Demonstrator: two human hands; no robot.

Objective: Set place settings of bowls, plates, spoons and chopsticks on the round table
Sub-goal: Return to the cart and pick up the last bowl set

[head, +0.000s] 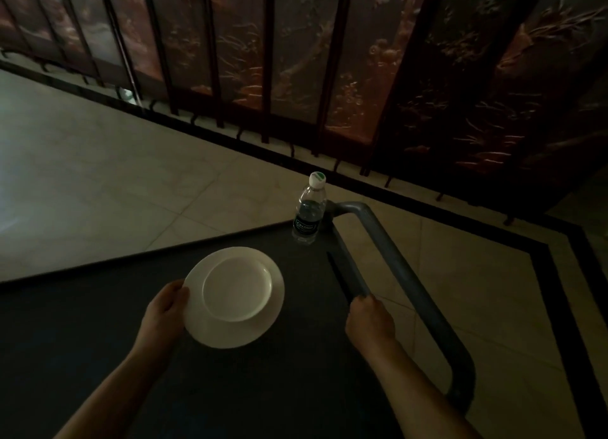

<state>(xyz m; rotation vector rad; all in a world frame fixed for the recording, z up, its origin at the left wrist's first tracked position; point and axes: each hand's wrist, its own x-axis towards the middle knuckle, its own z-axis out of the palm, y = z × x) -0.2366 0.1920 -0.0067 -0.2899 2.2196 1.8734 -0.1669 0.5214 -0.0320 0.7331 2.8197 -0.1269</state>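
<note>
A: Fingers first. The thumb of the left hand (164,310) lies over the near-left rim of the white plate (235,295). The other fingers go under it, hidden. We log it as a pinch on the rim.

B: Agreed. Right hand (370,320): fingers curled in, closed round the near end of a dark slim shaft that points away up-left. We take it for chopsticks (339,275). One stick or a pair, we cannot tell in this light.

A: The plate is over the dark top of the cart (98,340). Lifted or resting on it, we cannot tell.

B: Outward: grey handle (404,274) of the cart just right of the right hand. Water bottle (309,211) upright at the cart's far corner, well apart from the plate. Beyond, pale tiled floor (98,175) and a dark folding screen (329,60).

A: No round table in view. No bowls, no spoons.

B: Our reading, then: the gathering step. One plate and chopsticks in hand at the cart for one setting, and nothing laid that we can see.

A: Next move, as we judge it: turn to the table, hold the plate level on that one-sided grip, set it down first, then lay the chopsticks beside it, not on it.

B: Watch point: the rim pinch is thin, so a tilt could slip the plate.
</note>
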